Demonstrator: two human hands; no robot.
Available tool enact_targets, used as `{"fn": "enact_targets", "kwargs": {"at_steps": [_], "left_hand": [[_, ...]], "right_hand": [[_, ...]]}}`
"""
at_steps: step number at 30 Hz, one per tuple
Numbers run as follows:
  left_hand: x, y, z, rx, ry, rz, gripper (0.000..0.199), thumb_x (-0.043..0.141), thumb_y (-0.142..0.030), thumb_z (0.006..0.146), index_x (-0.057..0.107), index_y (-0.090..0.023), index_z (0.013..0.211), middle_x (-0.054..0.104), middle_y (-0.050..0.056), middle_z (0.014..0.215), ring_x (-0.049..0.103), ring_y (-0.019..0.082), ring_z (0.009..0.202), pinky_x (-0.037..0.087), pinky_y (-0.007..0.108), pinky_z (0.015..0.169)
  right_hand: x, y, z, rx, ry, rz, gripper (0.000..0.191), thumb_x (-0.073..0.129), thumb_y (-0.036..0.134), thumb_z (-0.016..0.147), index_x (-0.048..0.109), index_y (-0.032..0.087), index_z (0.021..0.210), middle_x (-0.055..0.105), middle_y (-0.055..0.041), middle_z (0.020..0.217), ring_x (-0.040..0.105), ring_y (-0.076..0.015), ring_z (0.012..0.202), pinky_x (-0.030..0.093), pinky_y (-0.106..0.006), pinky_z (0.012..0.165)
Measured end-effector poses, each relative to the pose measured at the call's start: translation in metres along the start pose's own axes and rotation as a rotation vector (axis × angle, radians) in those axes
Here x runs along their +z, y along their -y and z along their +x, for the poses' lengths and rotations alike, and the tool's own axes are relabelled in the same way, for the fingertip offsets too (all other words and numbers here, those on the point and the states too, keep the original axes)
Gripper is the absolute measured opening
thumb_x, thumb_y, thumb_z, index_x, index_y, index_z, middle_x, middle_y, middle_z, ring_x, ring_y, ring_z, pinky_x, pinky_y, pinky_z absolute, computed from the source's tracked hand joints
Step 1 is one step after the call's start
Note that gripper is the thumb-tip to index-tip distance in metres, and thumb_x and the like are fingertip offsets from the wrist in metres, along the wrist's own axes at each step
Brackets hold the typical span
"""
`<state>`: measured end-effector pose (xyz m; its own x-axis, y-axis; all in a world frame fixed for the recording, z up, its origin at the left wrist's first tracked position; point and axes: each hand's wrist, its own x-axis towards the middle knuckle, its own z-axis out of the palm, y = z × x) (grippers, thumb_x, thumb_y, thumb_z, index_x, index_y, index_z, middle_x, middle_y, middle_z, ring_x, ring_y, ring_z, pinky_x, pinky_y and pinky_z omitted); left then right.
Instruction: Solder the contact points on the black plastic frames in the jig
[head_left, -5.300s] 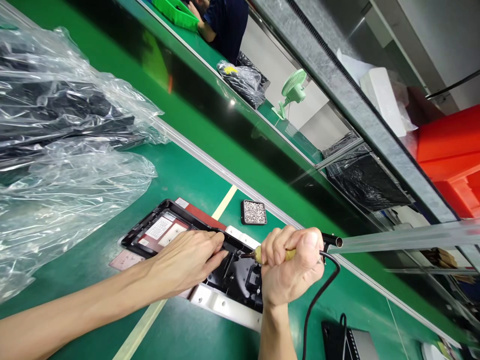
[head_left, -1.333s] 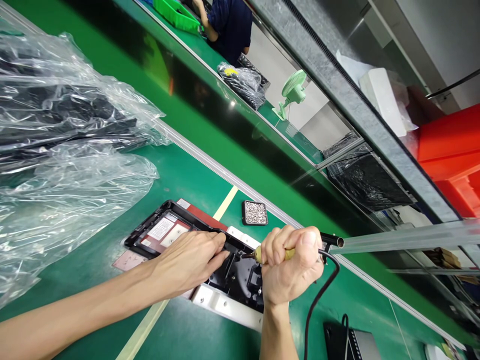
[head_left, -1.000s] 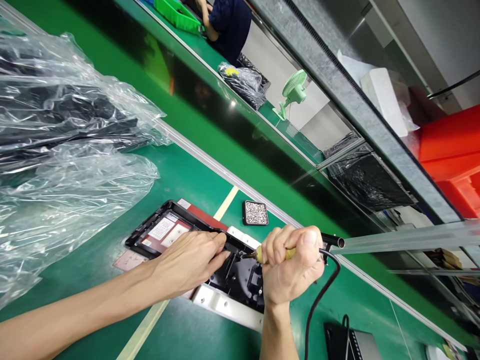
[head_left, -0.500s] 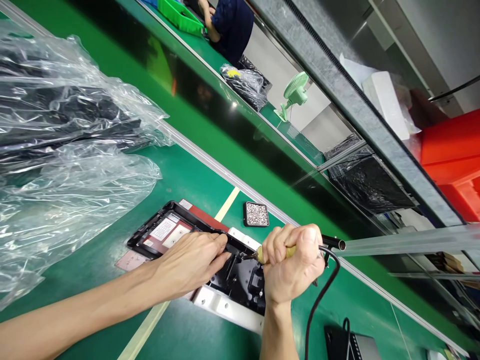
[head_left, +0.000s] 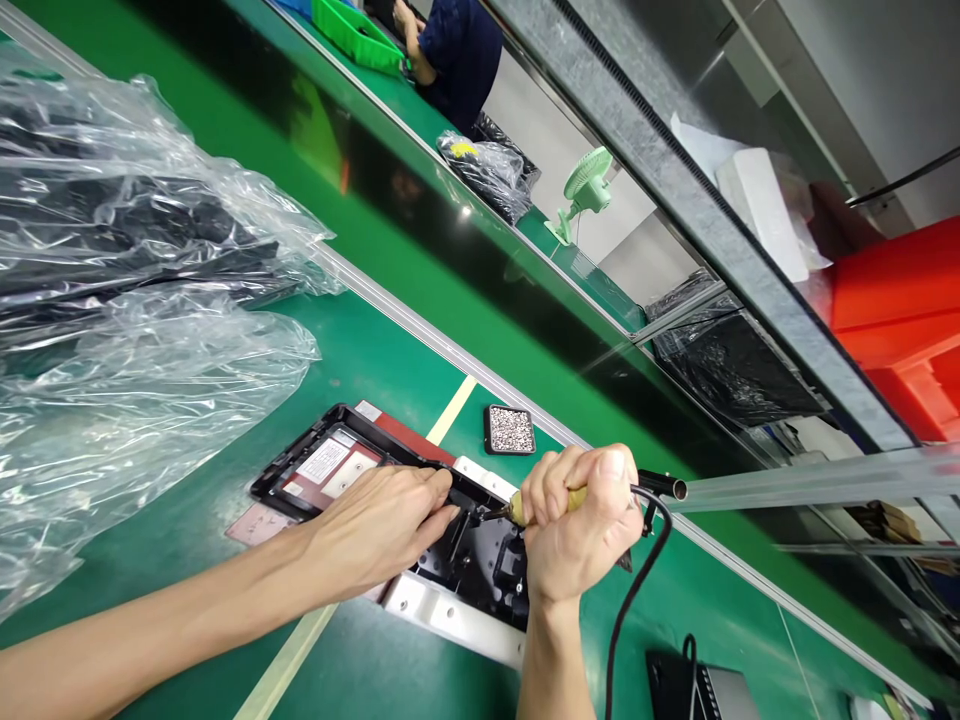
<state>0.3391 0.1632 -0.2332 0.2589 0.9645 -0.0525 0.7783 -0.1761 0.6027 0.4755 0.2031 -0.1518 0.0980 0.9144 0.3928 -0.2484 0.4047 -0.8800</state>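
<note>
A black plastic housing (head_left: 491,560) with an open frame at its left end lies in a fixture of white blocks (head_left: 454,620) on a reddish-brown base. My right hand (head_left: 581,520) is wrapped round the yellowish handle of a corded soldering iron (head_left: 517,508). Its thin tip points left and down into the housing, close to my left fingers. Over the housing's middle, my left hand (head_left: 397,515) has its fingertips pressed together; what they pinch, if anything, is hidden. Just beyond the housing, a small black tray (head_left: 487,440) holds many tiny metallic pieces.
Clear plastic bags (head_left: 150,350) with black parts cover the left of the green bench. The iron's black cord (head_left: 626,620) hangs right of my wrist. A metal tube (head_left: 664,486) stands behind my right hand. Across the belt are a co-worker (head_left: 461,65) and a green fan (head_left: 585,185).
The whole view has shifted very slightly. Both hands, the soldering iron and the housing keep nearly the same positions relative to one another.
</note>
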Motion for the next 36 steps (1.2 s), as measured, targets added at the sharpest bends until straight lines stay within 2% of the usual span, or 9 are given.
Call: {"fn": "enact_targets", "kwargs": {"at_steps": [7,21,23,28,33,36], "left_hand": [[0.0,-0.001,0.0,-0.002,-0.001,0.017,0.027,0.04,-0.031,0.106,0.045,-0.023,0.08,0.068,0.003,0.08,0.067,0.025,0.071,0.026,0.034,0.062],[-0.001,-0.001,0.0,-0.015,0.018,0.025,0.028,0.041,-0.031,0.106,0.044,-0.023,0.08,0.068,0.003,0.08,0.068,0.025,0.073,0.027,0.034,0.062],[-0.001,-0.001,0.0,-0.018,0.018,0.026,0.027,0.041,-0.031,0.105,0.044,-0.023,0.08,0.068,0.004,0.08,0.068,0.026,0.073,0.026,0.034,0.062],[-0.001,-0.001,0.001,-0.012,0.005,0.024,0.027,0.041,-0.031,0.105,0.046,-0.023,0.08,0.068,0.003,0.079,0.067,0.026,0.071,0.026,0.035,0.061],[0.001,0.001,0.0,-0.024,0.027,0.017,0.027,0.04,-0.032,0.106,0.045,-0.023,0.08,0.068,0.003,0.081,0.067,0.026,0.072,0.028,0.035,0.063],[0.0,0.001,0.0,-0.027,0.035,0.008,0.028,0.039,-0.033,0.106,0.043,-0.024,0.08,0.067,0.002,0.081,0.066,0.025,0.072,0.029,0.035,0.063]], "right_hand": [[0.0,0.001,0.0,0.003,0.006,0.0,0.041,0.055,0.028,0.102,0.04,0.022,0.064,0.034,0.009,0.048,0.028,-0.0069,0.037,0.025,-0.018,0.033],[-0.002,0.002,0.001,0.009,0.03,-0.005,0.044,0.053,0.033,0.104,0.038,0.022,0.065,0.034,0.0089,0.048,0.029,-0.0066,0.037,0.029,-0.018,0.033],[-0.005,0.004,0.003,0.015,0.059,0.008,0.042,0.053,0.032,0.104,0.04,0.022,0.065,0.035,0.0089,0.048,0.03,-0.0069,0.038,0.031,-0.018,0.033],[-0.012,0.01,0.009,0.06,0.227,0.045,0.036,0.055,0.03,0.103,0.046,0.021,0.069,0.042,0.0081,0.051,0.039,-0.008,0.041,0.04,-0.02,0.038],[-0.013,0.009,0.008,0.03,0.118,-0.057,0.037,0.055,0.029,0.105,0.045,0.02,0.07,0.045,0.0083,0.052,0.043,-0.008,0.041,0.042,-0.022,0.04],[-0.013,0.009,0.007,0.048,0.147,-0.048,0.036,0.055,0.029,0.106,0.046,0.021,0.072,0.047,0.0079,0.054,0.045,-0.008,0.042,0.043,-0.021,0.042]]}}
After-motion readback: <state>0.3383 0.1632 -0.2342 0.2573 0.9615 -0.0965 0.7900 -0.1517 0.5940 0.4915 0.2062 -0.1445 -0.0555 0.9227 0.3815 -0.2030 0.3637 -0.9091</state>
